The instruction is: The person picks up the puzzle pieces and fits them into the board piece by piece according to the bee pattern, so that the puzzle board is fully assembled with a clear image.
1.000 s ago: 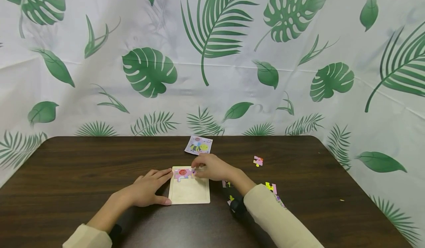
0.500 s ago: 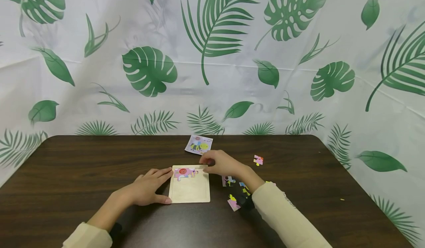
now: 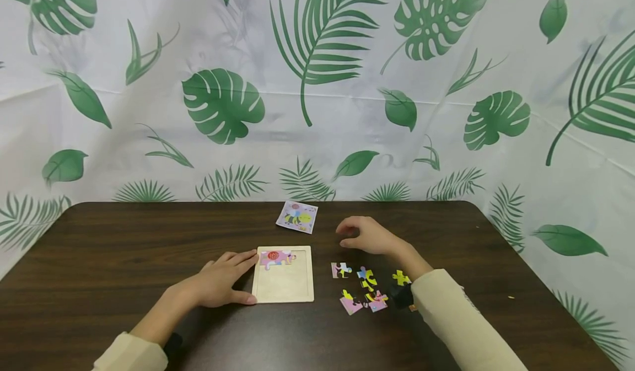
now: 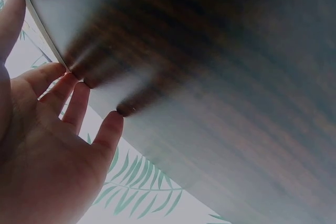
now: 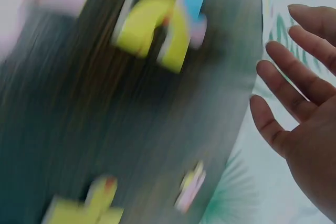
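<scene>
A square pale wooden puzzle tray (image 3: 285, 288) lies on the table in the head view. Joined pink puzzle pieces (image 3: 273, 256), one bearing a red circle, sit in its upper left corner. My left hand (image 3: 223, 283) rests against the tray's left edge, thumb and fingers spread. The left wrist view shows the fingertips of that left hand (image 4: 58, 145) at the tray's edge. To the right of the picture card, my right hand (image 3: 369, 236) hovers over the table. Its fingers (image 5: 294, 87) are relaxed and hold nothing in the right wrist view.
Several loose puzzle pieces (image 3: 368, 277) lie right of the tray; a yellow piece (image 3: 400, 277) is near the right sleeve. A bee picture card (image 3: 297, 216) lies behind the tray. A small scrap (image 3: 511, 297) is farther right. A leaf-print cloth (image 3: 317, 139) hangs behind the dark table.
My right hand has let go of the puzzle piece at the tray's top row and moved right, away from the tray. Loose pieces beneath the arm are uncovered. My left hand has stayed put.
</scene>
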{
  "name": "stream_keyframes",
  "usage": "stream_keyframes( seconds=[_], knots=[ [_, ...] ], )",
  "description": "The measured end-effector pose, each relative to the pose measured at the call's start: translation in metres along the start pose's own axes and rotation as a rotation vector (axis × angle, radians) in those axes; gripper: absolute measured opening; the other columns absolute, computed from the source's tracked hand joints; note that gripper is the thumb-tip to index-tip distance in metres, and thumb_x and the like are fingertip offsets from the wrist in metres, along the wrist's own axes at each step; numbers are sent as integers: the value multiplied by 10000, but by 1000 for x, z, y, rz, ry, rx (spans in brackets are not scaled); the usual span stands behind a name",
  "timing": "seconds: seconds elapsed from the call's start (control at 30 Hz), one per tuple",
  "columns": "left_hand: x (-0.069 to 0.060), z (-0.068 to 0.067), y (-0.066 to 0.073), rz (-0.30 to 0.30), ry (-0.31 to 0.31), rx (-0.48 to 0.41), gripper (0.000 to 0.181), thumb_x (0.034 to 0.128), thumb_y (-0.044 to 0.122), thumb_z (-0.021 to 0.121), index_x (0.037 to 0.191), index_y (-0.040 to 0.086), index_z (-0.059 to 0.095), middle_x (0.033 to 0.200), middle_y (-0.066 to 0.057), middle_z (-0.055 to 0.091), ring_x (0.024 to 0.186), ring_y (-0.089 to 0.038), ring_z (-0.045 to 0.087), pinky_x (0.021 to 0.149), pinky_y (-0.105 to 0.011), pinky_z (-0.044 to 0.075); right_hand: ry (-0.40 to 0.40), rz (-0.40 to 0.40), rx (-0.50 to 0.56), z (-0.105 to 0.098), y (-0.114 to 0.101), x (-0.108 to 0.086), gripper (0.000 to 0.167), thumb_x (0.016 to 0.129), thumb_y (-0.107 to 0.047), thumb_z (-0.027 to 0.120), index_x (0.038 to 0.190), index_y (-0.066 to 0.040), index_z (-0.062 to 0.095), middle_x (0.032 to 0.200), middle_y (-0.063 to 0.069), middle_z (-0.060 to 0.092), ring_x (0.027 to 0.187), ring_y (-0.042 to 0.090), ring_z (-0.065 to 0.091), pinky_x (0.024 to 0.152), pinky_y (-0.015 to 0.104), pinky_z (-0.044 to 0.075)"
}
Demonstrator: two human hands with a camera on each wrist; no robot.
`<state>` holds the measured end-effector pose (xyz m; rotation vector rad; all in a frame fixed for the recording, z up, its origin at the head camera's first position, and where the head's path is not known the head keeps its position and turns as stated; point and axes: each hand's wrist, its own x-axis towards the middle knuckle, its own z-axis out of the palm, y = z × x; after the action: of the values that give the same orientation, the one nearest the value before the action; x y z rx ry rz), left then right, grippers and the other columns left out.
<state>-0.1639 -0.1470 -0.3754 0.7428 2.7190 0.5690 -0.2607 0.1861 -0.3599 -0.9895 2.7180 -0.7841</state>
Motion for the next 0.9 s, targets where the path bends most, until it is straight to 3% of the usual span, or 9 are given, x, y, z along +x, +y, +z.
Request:
stream_keyframes(
  seconds=[0.27,0.47,0.9],
  knots=[
    [0,0,0,6,5,3,839,777,494,648,1401,26,341,1447,-127,297,1249,-352,288,882,-650,247,13,130,5,-28,27,-27,244,836,-122,656,1049,-8,625,1007,88,613,929,257,537,803,411,443],
    [0,-1,0,-2,-1,-2,839,775,497,649,1402,32,342,1450,-123,293,1250,-348,288,882,-661,235,34,169,-16,-41,45,-42,227,838,-96,643,1034,17,625,956,104,617,851,216,540,729,360,454],
    [0,-1,1,-1,-8,-11,837,778,485,652,1402,25,339,1451,-128,287,1255,-354,280,885,-650,235,99,262,-60,-37,78,-60,241,792,-141,704,979,-1,643,881,68,597,793,203,520,694,349,436]
  ],
)
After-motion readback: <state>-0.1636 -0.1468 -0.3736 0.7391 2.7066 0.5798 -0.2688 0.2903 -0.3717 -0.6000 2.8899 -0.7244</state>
